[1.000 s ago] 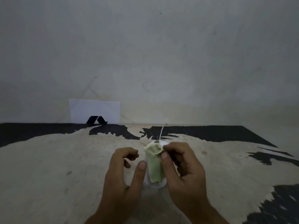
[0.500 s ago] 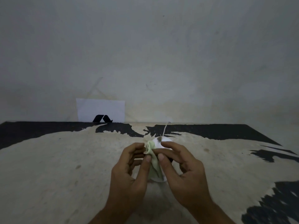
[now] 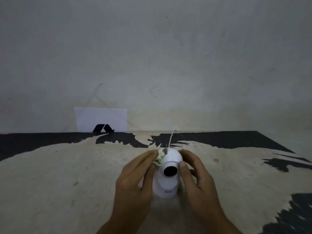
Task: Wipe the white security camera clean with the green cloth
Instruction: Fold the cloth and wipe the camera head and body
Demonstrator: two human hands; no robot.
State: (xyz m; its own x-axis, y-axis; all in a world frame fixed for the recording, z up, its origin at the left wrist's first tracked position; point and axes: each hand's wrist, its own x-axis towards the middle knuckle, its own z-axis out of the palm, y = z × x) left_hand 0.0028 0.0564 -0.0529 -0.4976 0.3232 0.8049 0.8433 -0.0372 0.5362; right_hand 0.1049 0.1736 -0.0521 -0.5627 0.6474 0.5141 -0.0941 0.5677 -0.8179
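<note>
The white security camera (image 3: 166,184) stands upright on the table, its round head and black lens (image 3: 170,171) facing me. My left hand (image 3: 135,179) presses the bunched green cloth (image 3: 159,158) against the upper left side of the camera's head. My right hand (image 3: 195,174) cups the head's right side, thumb beside the lens. Only a small crumpled part of the cloth shows; the rest is hidden behind my left fingers. A thin white cable (image 3: 171,138) runs from the camera's top back toward the wall.
The table (image 3: 67,183) has a worn beige top with black patches along the back and right. A white card (image 3: 101,119) with a black logo leans against the grey wall at the back left.
The cloth has moved off the camera's front to its upper left side, uncovering the lens. It passed from my right hand's fingers to my left; my right hand shifted to the head's right side.
</note>
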